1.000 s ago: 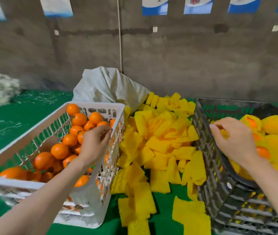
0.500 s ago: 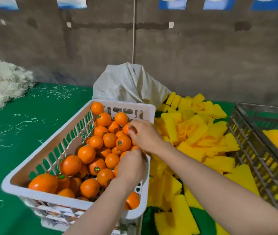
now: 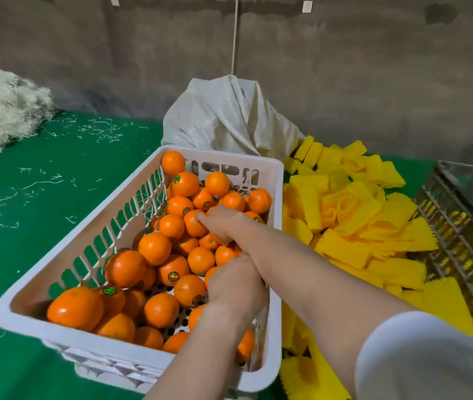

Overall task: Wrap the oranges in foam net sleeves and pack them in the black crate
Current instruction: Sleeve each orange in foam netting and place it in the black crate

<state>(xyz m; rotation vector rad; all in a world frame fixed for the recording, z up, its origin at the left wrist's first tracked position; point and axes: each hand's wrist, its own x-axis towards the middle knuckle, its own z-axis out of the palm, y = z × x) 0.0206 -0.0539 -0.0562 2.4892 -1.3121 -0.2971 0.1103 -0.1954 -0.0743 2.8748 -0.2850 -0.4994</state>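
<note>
Nothing can be read. Several oranges [image 3: 154,247] carry small round stickers [image 3: 173,276], shiny green and gold, with print too small and blurred to make out. The far end wall of the white crate [image 3: 269,164] has moulded cut-outs that could be letters, but they cannot be deciphered. Two small pale slips [image 3: 306,6] stuck high on the wall [image 3: 373,82] show no legible writing

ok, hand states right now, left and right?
Left hand: knuckles up inside the white crate, fingers hidden, cannot tell.
Right hand: open, reaching onto an orange, not closed round it.
</note>
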